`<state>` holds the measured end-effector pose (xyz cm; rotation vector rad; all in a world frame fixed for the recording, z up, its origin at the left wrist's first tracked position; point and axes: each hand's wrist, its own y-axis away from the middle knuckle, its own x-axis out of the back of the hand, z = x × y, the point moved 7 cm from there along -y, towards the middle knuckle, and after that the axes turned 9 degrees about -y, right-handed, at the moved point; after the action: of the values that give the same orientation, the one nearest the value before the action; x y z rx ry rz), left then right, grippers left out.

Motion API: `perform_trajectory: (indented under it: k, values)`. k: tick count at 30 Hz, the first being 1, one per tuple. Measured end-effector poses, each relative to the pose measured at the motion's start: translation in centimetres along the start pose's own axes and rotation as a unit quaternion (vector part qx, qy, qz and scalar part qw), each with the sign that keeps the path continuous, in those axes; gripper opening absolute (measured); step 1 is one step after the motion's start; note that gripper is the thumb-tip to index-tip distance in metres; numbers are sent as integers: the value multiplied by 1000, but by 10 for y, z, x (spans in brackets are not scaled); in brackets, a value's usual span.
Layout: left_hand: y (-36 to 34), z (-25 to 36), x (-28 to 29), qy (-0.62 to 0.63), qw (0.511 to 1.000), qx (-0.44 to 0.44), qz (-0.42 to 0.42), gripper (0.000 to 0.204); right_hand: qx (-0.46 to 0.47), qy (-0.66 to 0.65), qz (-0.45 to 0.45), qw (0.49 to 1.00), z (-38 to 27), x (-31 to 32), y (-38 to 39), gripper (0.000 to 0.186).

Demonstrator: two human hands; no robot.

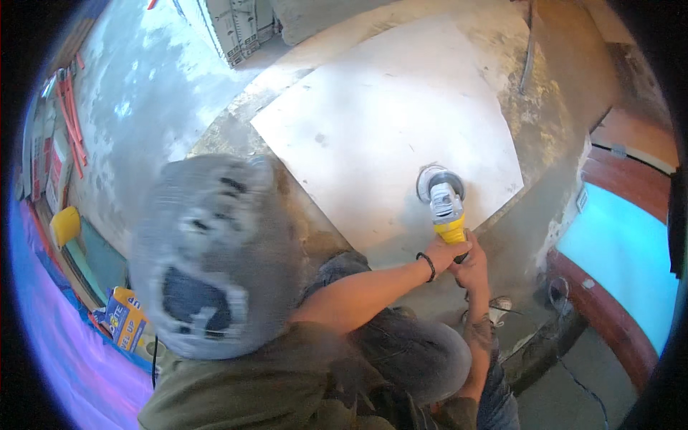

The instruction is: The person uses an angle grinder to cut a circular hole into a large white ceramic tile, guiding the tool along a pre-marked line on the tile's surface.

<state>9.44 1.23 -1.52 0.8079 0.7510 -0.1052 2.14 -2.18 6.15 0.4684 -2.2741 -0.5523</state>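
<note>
Neither of my hands is in view. Close in front, a person in a grey patterned cap [215, 258], olive shirt [251, 387] and jeans crouches low. That person's two hands [462, 259] are closed together round the rear of a yellow-and-grey angle grinder [449, 215]; a dark bracelet is on one wrist. Its round disc end [438, 183] rests on or just above a large white slab [387, 115], near the slab's near right corner. Whether the disc touches the surface I cannot tell.
Red tubes [74, 122] and boxes [57, 168] lie at the far left, with a yellow roundish object [65, 226] and a blue-and-yellow bag [125, 319] nearer. Cartons [233, 32] stand at the back. On the right are a brown-edged turquoise surface [620, 247] and a thin cable [584, 387].
</note>
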Motion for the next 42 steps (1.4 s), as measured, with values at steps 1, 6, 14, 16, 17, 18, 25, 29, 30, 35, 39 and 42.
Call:
perform_trajectory:
  k: [1, 6, 14, 16, 17, 18, 25, 29, 30, 35, 39, 42]
  values:
    - [2, 0, 2, -1, 1000, 3, 0, 45, -8, -70, 34, 997, -4, -1, 5, 87]
    - [1, 14, 22, -208, 975, -73, 20, 31, 29, -131, 56, 989, 7, -22, 7, 84]
    - [9, 29, 46, -147, 989, -14, 12, 24, -4, -160, 69, 985, -10, -51, 7, 88]
    - [9, 29, 51, -147, 989, 5, 21, 24, -28, -218, 79, 972, -11, -54, 9, 85]
    - [8, 29, 51, -165, 986, 23, 2, 31, -29, -216, 81, 973, -10, -52, 9, 85]
    - [8, 28, 49, -182, 982, 40, -18, 38, -33, -157, 86, 983, -7, -49, 10, 87]
    - [-2, 10, 69, -181, 983, 39, -2, 36, -67, -40, 78, 994, -15, -57, 7, 104]
    - [9, 20, 60, -163, 982, 83, -43, 40, -68, -8, 85, 994, -12, -55, 14, 107]
    - [13, 23, 55, -162, 980, 105, -55, 39, -57, -7, 99, 993, -12, -53, 16, 98]
    - [-1, 11, 61, -129, 987, 73, -61, 40, -38, 3, 107, 993, -31, -51, 8, 88]
    - [-6, 10, 79, -101, 993, 43, -42, 41, -70, -30, 62, 995, -59, -59, 3, 88]
    - [11, 46, 55, -267, 963, 26, -9, 38, -54, -72, 101, 991, -37, -49, 13, 87]
